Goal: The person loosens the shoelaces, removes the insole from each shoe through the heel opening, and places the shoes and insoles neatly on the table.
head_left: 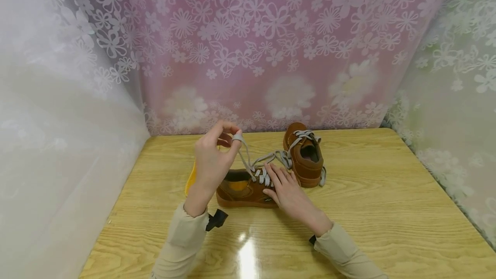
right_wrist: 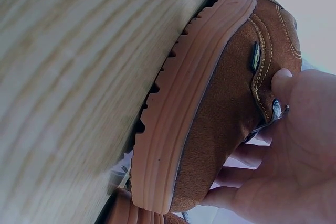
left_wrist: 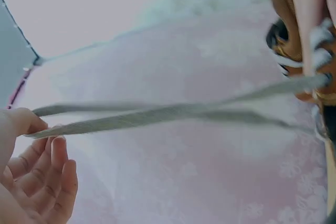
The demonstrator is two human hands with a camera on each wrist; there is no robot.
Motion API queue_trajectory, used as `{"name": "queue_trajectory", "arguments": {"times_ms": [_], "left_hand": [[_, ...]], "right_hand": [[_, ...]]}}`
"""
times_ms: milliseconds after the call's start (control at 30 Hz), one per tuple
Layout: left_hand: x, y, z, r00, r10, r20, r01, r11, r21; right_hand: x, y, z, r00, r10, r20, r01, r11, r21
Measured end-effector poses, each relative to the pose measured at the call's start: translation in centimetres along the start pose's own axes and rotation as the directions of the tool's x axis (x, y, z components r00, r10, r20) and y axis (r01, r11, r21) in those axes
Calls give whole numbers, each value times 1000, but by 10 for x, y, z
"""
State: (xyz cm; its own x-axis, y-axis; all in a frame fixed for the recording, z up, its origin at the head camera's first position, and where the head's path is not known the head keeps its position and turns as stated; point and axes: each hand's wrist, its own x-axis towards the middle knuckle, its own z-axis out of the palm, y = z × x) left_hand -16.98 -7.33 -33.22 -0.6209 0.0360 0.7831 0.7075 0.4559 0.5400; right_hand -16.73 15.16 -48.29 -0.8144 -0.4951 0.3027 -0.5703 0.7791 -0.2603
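Note:
A brown suede lace-up shoe (head_left: 248, 197) lies sideways on the table, its opening to the left and toe to the right. My left hand (head_left: 215, 156) is raised above the heel end and pinches a grey shoelace (left_wrist: 126, 120) between thumb and fingers. In the left wrist view, two strands of that lace stretch from the fingertips to the shoe and cross midway. Over the front of the shoe my right hand (head_left: 288, 195) rests with fairly straight fingers. The right wrist view shows its thumb on the upper (right_wrist: 226, 114) and the other fingers partly hidden behind the shoe.
Behind and to the right stands a second brown shoe (head_left: 310, 162) with grey laces. A loose grey lace (head_left: 273, 156) lies between the two shoes. Something yellow (head_left: 190, 181) is mostly hidden behind my left wrist. Flowered curtains (head_left: 263, 55) surround the wooden table (head_left: 387, 210).

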Motion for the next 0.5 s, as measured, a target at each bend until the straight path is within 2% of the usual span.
{"name": "queue_trajectory", "arguments": {"times_ms": [133, 200, 233, 267, 300, 333, 400, 433, 500], "left_hand": [[-3, 10, -5, 998, -11, 65, 13, 1000, -26], [-6, 11, -6, 988, -47, 148, 45, 999, 14], [-8, 11, -6, 976, -76, 205, 67, 996, 52], [-10, 9, -5, 957, -109, 269, 86, 992, 95], [-12, 7, -4, 930, -146, 339, 103, 985, 141], [-15, 4, -2, 895, -185, 406, 114, 975, 191], [-22, -3, 3, 813, -261, 521, 138, 955, 264], [-26, -7, 6, 776, -291, 559, 140, 945, 297], [-34, -14, 14, 730, -328, 599, 121, 926, 359]], "right_hand": [[1, 0, -1, 1000, -2, 1, 2, 1000, -2], [1, 0, -1, 1000, 0, 4, 0, 1000, -1], [1, 0, -2, 1000, 1, 3, -1, 1000, 2], [1, 0, -2, 1000, 1, 3, -1, 1000, 3], [0, 0, -2, 1000, 0, 2, 0, 1000, 2], [0, -1, -2, 1000, 0, 3, 0, 1000, 2], [0, -1, -3, 1000, -3, 3, 3, 1000, 1], [0, -1, -3, 1000, -4, 2, 4, 1000, 1], [-1, -1, -3, 1000, -7, -3, 7, 1000, 3]]}}
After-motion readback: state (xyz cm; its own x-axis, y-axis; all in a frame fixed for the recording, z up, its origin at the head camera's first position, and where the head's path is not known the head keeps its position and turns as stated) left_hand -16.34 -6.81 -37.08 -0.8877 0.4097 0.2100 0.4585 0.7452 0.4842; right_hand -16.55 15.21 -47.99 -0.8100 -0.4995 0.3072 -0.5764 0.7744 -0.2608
